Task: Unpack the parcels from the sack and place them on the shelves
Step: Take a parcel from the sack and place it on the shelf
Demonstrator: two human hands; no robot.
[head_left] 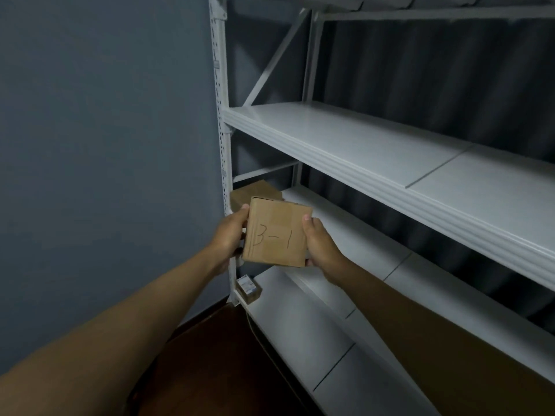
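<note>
**Parcel "3-1" held up in both hands at the left end of the rack**

I have both arms stretched forward and slightly up, forearms bare, converging on a small cardboard parcel (277, 232) marked "3-1". My left hand (229, 232) grips its left edge, thumb on the front face near the top corner, fingers wrapped behind. My right hand (319, 243) clamps the right edge the same way, thumb tip on the front and fingers curled under the lower corner. The parcel is upright, tilted a little, in the air in front of the white shelving unit (390, 151), near its left upright. Behind it, on the shelf at the far left, sits another brown box (258, 190). Lower down, on the next shelf's left end, lies a smaller labelled box (248, 289). A grey wall (105, 130) fills the left.
</note>
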